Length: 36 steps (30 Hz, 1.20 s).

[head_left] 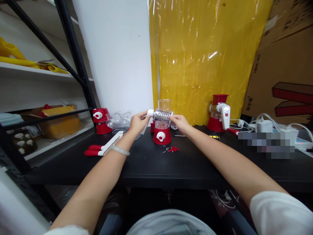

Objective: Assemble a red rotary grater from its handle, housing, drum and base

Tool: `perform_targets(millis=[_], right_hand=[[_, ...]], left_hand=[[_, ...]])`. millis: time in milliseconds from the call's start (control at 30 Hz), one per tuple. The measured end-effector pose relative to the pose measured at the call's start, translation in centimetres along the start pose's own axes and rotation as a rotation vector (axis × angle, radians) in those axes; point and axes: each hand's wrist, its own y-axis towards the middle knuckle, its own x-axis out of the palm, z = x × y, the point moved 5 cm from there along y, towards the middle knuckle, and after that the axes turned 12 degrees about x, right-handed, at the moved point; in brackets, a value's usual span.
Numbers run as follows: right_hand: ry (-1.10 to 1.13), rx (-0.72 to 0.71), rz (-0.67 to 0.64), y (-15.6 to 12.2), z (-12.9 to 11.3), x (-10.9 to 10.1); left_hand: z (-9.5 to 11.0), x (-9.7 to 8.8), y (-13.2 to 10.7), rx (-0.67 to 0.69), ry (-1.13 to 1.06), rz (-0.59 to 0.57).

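Note:
In front of me stands a rotary grater with a red base (166, 138), a white knob and a clear hopper (164, 105). A perforated metal grating drum (163, 115) lies sideways at its clear housing, level with my hands. My left hand (139, 124) is closed round the white crank handle (150, 113) at the drum's left end. The fingers of my right hand (180, 122) pinch the right end of the drum. Whether the drum sits fully inside the housing, I cannot tell. Small red pieces (174, 149) and screws lie in front of the base.
White crank handles with red grips (94, 152) lie to the left. Behind them are clear plastic housings (122, 118) and a red base (100, 125). An assembled red grater (215, 121) stands at the right, beside white cables and chargers (265, 125).

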Motion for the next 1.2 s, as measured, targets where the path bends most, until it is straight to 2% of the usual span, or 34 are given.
perform_targets(millis=[100,200,267,400,500,833,900,1100,1200], right_hand=[[-0.002,-0.001,-0.012,0.1,0.0,0.0],[0.018,0.01,-0.029,0.2,0.0,0.1],[0.037,0.015,-0.037,0.3,0.0,0.1],[0.073,0.028,-0.04,0.3,-0.1,0.1],[0.097,0.048,-0.052,0.3,0.0,0.2],[0.109,0.052,-0.058,0.1,0.0,0.3],[0.114,0.043,-0.061,0.2,0.0,0.4],[0.12,0.051,-0.073,0.2,-0.1,0.4],[0.133,0.058,-0.085,0.2,-0.1,0.5]], left_hand=[[-1.2,0.2,0.5,-0.074,-0.184,0.022],[-2.0,0.3,0.7,-0.153,-0.256,0.019],[-2.1,0.1,0.9,-0.133,-0.219,0.014],[-1.4,-0.6,1.3,-0.012,-0.007,-0.032],[-0.9,-0.8,1.4,0.007,0.036,-0.045],[-2.3,0.3,1.0,-0.152,-0.323,0.017],[-2.1,0.2,1.0,-0.17,-0.337,0.011],[-0.2,-0.6,1.3,-0.095,-0.193,-0.016],[0.1,-0.4,1.2,-0.128,-0.239,-0.011]])
